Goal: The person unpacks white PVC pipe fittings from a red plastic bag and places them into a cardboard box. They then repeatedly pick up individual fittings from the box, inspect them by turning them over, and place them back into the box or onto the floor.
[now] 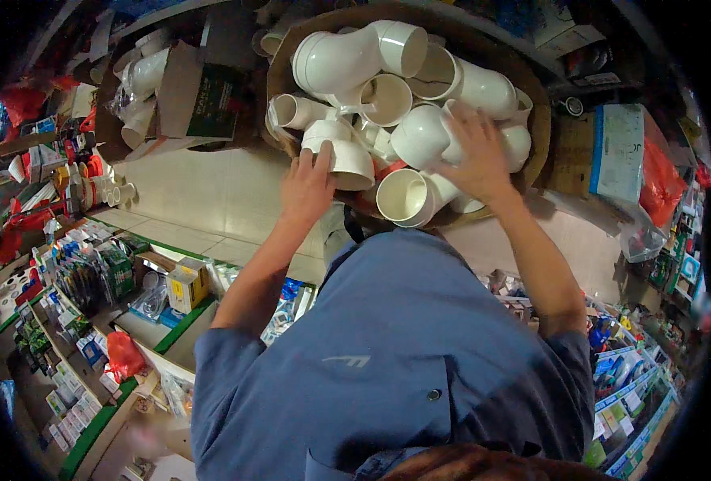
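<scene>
In front of me a large cardboard box (539,141) is heaped with white plastic pipe fittings, mostly wide elbows. My left hand (308,185) lies against a pipe elbow (352,163) at the box's near left, fingertips on its outside and thumb hidden. Spread over the right part of the heap, my right hand (482,157) touches the end of a rounded elbow (420,137); its fingers are slightly blurred. Between my hands, an elbow (405,195) at the near edge shows its open mouth. A larger bent fitting (337,60) lies at the back left.
Another cardboard box (178,90) of white fittings stands to the left. To the right are a white-and-blue carton (619,147) and a red plastic bag (662,180). Shelves of packaged goods (94,264) flank me, with a yellow box (187,285) among them. Pale floor (235,192) shows at left.
</scene>
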The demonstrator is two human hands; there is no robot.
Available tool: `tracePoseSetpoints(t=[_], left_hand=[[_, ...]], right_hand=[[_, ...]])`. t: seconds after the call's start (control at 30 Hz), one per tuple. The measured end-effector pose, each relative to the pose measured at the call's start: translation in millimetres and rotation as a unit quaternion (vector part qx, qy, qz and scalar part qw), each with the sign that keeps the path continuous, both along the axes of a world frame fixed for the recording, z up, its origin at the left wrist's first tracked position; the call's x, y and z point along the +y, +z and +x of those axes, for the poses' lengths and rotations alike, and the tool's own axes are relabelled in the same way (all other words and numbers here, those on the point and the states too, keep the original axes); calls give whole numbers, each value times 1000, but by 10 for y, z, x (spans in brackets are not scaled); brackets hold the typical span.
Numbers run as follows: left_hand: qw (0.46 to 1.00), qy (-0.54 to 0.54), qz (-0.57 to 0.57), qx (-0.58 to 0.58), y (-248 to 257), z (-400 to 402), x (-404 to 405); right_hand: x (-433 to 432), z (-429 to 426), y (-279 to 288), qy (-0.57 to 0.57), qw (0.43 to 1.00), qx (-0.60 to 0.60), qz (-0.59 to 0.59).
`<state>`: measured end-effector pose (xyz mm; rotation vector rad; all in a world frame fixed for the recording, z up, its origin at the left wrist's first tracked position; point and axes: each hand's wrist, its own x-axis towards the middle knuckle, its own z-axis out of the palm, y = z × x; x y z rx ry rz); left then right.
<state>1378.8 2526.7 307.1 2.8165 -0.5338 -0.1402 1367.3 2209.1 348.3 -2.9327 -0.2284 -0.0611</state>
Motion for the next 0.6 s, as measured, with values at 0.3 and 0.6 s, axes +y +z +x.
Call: tracePoseSetpoints(t=[0.3,0.6], left_hand=[[883,248,-392,72,75,318,484],[411,368,-801,231,-172,215,1165]], right_hand=[[-867,339,-212,-142,954,71,256],[-1315,492,-150,-342,614,53,710]])
